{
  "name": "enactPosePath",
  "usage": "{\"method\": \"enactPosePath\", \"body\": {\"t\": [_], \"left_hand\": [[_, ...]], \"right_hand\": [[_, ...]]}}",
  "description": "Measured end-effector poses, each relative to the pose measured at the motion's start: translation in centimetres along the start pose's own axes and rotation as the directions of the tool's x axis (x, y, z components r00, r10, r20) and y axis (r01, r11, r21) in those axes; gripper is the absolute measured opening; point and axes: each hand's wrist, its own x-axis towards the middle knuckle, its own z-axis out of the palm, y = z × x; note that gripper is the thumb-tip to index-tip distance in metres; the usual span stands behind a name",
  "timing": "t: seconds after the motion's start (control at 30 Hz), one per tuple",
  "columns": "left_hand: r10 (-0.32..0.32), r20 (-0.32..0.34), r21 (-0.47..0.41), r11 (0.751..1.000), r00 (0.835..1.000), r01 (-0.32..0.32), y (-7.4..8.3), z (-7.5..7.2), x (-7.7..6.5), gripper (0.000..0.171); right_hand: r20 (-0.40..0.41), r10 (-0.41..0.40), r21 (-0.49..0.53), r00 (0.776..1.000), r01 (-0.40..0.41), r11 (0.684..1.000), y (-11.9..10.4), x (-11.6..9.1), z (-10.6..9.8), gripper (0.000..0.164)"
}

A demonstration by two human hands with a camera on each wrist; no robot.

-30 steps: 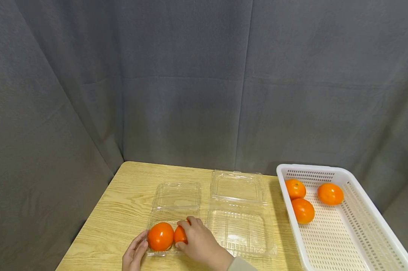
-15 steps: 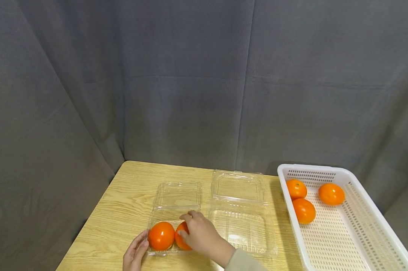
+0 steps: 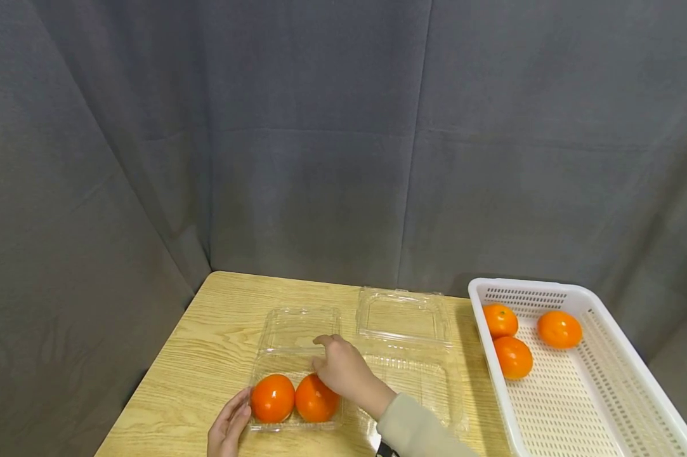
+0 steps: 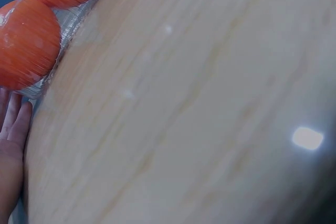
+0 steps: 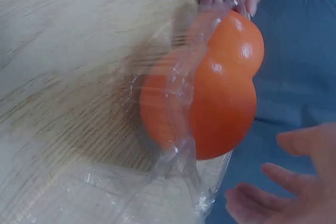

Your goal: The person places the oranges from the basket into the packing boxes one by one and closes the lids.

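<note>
- Two orange fruits (image 3: 272,398) sit side by side in the near half of the open clear container (image 3: 280,363).
- Left hand (image 3: 229,424), fingers fairly straight, touches that container's left edge.
- Right hand (image 3: 343,367), thumb and fingers apart, hovers at the container's right, clear of the fruits.
- Second container (image 3: 403,348) lies open to the first container's right.
- White basket (image 3: 560,406), farther right, holds three more fruits (image 3: 513,357).
- Grey curtain (image 3: 320,158) hangs behind the containers.

Soft light is washing the pale wood-grain table (image 3: 189,374), leaving the grey cloth curtain (image 3: 309,190) dim. Glossy round orange fruits (image 3: 272,398) are catching highlights. The left wrist view is blurring, white glare (image 4: 308,138) burning at right; the right wrist view is looking hazy.
</note>
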Motion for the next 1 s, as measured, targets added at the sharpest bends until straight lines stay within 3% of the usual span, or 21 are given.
{"method": "enactPosePath", "body": {"t": [0.13,0.37,0.6,0.7,0.83,1.0], "left_hand": [[0.002,0.004,-0.007,1.0,1.0,-0.002,0.0,0.0,-0.1,0.051],[0.012,0.0,0.0,1.0,1.0,-0.012,0.1,0.0,-0.2,0.052],[0.041,0.003,-0.015,0.999,0.999,-0.041,-0.1,0.0,-0.1,0.049],[0.053,0.011,-0.024,0.998,0.999,-0.053,-0.1,-0.1,-0.1,0.049],[0.044,0.009,-0.015,0.999,0.999,-0.044,0.0,0.0,-0.2,0.05],[0.026,0.006,-0.004,1.0,1.0,-0.026,0.1,0.0,-0.1,0.051]], "right_hand": [[-0.01,0.116,0.171,0.993,-0.113,0.979,0.7,1.2,-0.1,0.038],[0.025,0.251,0.328,0.968,-0.246,0.912,1.7,2.8,-0.2,0.056],[0.04,0.308,0.389,0.951,-0.299,0.872,1.9,3.5,-0.3,0.066],[0.073,0.334,0.429,0.94,-0.332,0.84,1.6,3.5,-0.4,0.067],[0.117,0.365,0.481,0.924,-0.374,0.793,1.3,3.4,-0.5,0.067],[0.109,0.374,0.523,0.921,-0.373,0.767,1.2,3.4,-0.4,0.067]]}}
